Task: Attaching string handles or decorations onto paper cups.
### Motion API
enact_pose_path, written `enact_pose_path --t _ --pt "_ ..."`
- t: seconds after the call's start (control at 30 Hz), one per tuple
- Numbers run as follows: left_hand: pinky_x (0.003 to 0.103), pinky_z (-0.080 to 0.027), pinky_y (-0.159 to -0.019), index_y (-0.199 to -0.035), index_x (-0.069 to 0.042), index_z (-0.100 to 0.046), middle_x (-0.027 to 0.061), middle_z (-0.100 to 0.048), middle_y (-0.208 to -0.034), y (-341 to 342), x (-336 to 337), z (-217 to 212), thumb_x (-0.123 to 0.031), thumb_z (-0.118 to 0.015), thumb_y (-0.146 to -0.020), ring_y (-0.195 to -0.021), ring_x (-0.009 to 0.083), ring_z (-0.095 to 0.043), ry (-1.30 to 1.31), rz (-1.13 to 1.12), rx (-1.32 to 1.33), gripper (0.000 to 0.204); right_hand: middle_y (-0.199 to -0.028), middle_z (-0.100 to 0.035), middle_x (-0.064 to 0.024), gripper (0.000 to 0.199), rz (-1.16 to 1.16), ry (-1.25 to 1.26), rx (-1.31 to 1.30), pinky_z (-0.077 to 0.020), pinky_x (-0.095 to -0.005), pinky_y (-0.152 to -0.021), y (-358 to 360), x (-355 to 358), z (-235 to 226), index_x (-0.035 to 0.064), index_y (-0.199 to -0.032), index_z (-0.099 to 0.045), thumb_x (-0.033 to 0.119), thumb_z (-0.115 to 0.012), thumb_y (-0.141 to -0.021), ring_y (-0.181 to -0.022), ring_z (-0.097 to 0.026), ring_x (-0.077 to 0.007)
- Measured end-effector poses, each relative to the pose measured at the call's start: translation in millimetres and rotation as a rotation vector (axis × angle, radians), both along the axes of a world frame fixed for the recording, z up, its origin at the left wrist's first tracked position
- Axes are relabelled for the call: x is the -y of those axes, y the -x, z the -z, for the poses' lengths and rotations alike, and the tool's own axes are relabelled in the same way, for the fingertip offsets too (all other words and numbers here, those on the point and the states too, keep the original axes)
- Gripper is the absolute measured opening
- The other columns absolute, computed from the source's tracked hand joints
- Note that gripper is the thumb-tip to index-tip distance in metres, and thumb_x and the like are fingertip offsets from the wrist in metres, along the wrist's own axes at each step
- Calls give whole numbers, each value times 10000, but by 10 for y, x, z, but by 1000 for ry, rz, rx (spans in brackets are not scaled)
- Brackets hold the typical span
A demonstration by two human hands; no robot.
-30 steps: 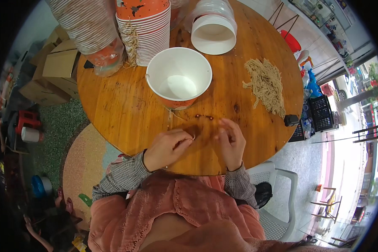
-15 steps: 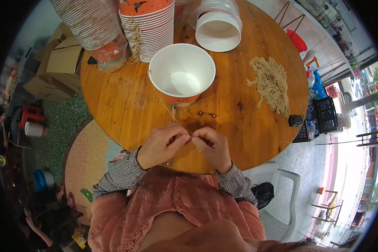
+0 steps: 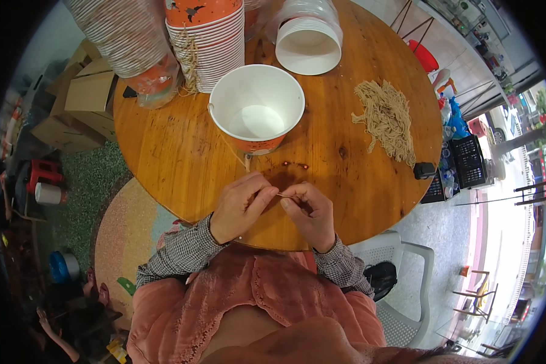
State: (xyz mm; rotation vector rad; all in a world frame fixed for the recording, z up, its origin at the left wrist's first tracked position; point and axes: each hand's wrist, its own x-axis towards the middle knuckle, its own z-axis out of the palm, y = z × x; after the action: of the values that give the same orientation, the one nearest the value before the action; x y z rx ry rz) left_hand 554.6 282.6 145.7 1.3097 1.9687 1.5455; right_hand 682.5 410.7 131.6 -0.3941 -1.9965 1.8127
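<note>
Close to the table's near edge, my left hand [image 3: 239,206] and my right hand [image 3: 312,213] meet fingertip to fingertip, both pinching a thin tan string [image 3: 281,194]. A short bit of it shows between them. Beyond my hands stands an upright paper bucket [image 3: 258,145], white inside and orange outside, with a small hole near its rim. From the bucket's near left side, string runs down toward my left hand, which hides part of it. Farther right lies a loose heap of tan strings [image 3: 385,118].
A round wooden table [image 3: 182,164] carries stacked orange-and-white buckets [image 3: 215,60] with strings hanging off, a plastic-wrapped stack [image 3: 106,36] and wrapped white buckets [image 3: 309,51] lying on their side. A small black box [image 3: 424,170] sits at the right edge. A chair [image 3: 409,261] stands beside me.
My fingertips have drawn slightly apart, and a short bit of string now shows between them. The string toward the bucket hangs lower. The whole view has shifted a little.
</note>
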Motion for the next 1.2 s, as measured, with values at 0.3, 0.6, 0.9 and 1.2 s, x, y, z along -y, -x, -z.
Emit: enact_pose_path --t 0.3,0.6,0.9,1.2 --pt "299 -443 -655 -840 -3 -573 92 -568 -792 -23 7 -90 -25 -631 -841 -727 222 -565 -41 -7 12 62 -712 -521 -18 96 120 -280 -111 -404 -221 -554 47 -4 -75 5 -902 -607 -11 -667 -829 -608 -455 -75" --pt "299 -461 -652 -861 -9 -605 95 -599 -823 26 -1 4 -28 -652 -824 -731 215 -581 -105 13 -153 62 -703 -565 5 42 31 -163 -20 -408 -204 -551 -19 -80 -104 -2 -860 -613 3 -652 -847 -620 -486 -42" --pt "364 -498 -729 -1103 -21 -583 141 -590 -1126 -106 -209 73 -101 -652 -828 -816 294 -598 -175 1 -537 295 -710 -501 -27 75 -260 439 -371 -406 -235 -445 682 -438 -889 5 -943 -541 77 -547 -928 -493 -475 -119" --pt "380 -480 -690 -1195 -1 -531 139 -618 -1051 328 -364 -134 -121 -668 -799 -799 300 -596 5 -256 -827 436 -713 -517 -10 143 190 353 -708 -459 -252 -543 940 -1342 -1149 9 -1003 -564 125 -590 -923 -602 -521 -97"
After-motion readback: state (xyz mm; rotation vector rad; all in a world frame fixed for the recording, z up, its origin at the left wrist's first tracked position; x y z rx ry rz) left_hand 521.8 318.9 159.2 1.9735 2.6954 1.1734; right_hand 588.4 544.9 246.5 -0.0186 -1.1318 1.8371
